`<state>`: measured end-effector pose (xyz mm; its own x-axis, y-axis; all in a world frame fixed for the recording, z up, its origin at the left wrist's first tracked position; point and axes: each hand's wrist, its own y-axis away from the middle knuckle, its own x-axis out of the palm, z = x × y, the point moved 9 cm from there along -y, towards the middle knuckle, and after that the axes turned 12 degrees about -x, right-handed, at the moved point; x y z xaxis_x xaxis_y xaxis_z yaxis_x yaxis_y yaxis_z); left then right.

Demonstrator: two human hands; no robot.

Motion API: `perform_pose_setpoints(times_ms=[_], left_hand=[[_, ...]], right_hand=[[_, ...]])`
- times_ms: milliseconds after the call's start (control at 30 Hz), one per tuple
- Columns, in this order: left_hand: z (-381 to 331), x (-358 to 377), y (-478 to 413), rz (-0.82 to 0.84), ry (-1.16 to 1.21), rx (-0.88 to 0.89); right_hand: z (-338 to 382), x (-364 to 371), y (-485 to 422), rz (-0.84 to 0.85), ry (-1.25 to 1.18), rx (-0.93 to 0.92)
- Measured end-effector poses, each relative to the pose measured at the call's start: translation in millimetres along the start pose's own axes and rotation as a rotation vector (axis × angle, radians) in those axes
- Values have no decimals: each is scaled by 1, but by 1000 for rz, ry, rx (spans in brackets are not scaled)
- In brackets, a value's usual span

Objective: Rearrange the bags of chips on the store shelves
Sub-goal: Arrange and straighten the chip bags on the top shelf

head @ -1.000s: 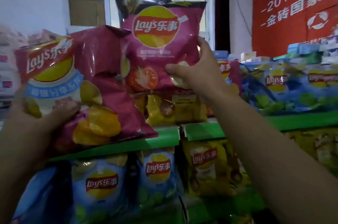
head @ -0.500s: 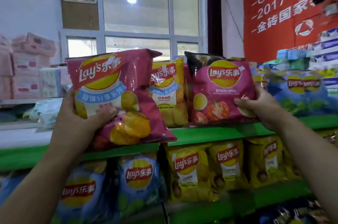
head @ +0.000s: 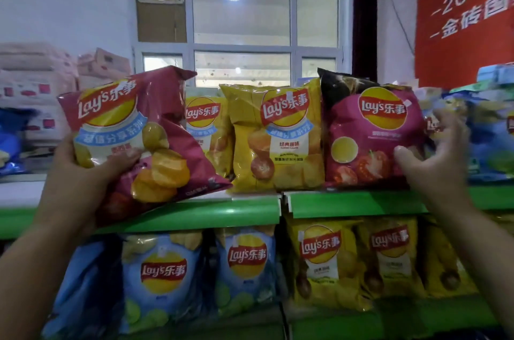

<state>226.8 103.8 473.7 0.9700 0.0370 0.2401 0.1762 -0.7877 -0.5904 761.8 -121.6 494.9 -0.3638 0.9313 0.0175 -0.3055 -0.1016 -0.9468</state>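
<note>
My left hand (head: 80,181) grips a large maroon Lay's bag (head: 144,128) by its lower left side and holds it tilted over the front of the green top shelf (head: 347,203). A pink tomato Lay's bag (head: 370,139) stands upright on that shelf, right of a yellow Lay's bag (head: 278,139). My right hand (head: 436,170) is at the pink bag's lower right corner with fingers spread and blurred, thumb in front of the bag, no grip visible.
A second yellow bag (head: 205,128) stands behind the maroon one. Blue bags (head: 492,142) fill the top shelf at right. The lower shelf holds blue bags (head: 161,278) and yellow bags (head: 322,262). Pink cartons (head: 36,84) are stacked at far left.
My right hand brought the pink bag down from above onto the top shelf and has opened beside it. My left hand kept hold of the maroon bag.
</note>
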Motion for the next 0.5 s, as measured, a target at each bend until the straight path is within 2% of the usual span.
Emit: perform_pose_setpoints(times_ms=[67, 133, 200, 267, 400, 500], left_hand=[[0, -4, -5, -2, 26, -26], [-6, -9, -10, -4, 19, -23], [-15, -15, -15, -20, 0, -14], [-20, -22, -20, -28, -11, -2], [-22, -37, -30, -13, -9, -1], [-24, -46, -38, -2, 9, -9]], right_hand=[[52, 11, 7, -40, 59, -204], [102, 36, 15, 1, 105, -393], [133, 65, 21, 65, 108, -451], [145, 92, 23, 133, 96, -388], [136, 145, 22, 317, 101, -143], [144, 159, 19, 278, 124, -149]])
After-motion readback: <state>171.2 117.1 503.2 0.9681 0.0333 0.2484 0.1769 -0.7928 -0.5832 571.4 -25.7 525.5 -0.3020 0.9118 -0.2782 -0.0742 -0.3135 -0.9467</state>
